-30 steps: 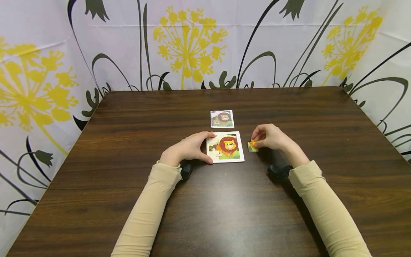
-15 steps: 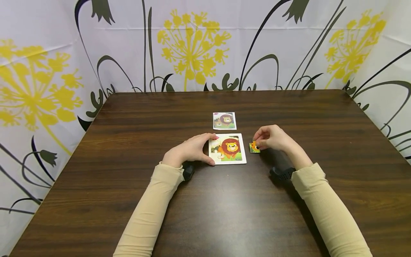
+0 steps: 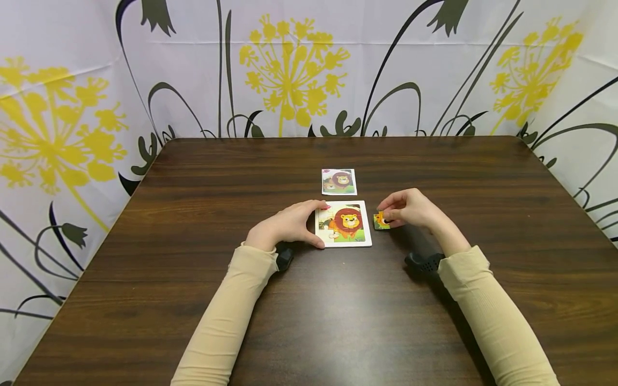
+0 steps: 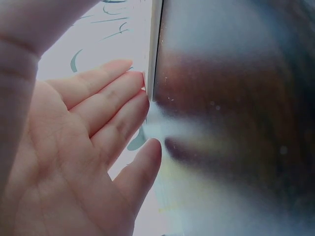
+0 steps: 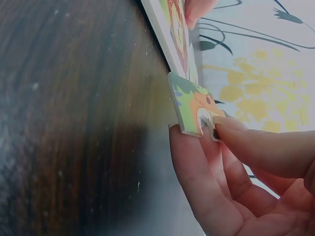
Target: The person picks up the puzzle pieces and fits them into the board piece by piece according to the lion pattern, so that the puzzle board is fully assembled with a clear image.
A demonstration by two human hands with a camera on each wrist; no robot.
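Note:
A white-framed jigsaw board with a lion picture lies on the table; its lower left part is pale and unfilled. Along its left side rests my left hand, index finger at the upper left corner and thumb at the lower left. The left wrist view shows the other fingers extended, tips at the board's edge. Just right of the board, my right hand pinches a jigsaw piece, green and orange with a rounded notch, between thumb and fingers. Part of the piece is hidden behind the thumb.
Behind the board lies a square picture card with the same lion scene. All of this is on a dark wood-grain table. A flower-print cloth hangs beyond its far edge.
The jigsaw piece has turned a little in my right hand and shifted slightly left, nearer the board. My left hand stays at the board's left side. The head view has shifted slightly.

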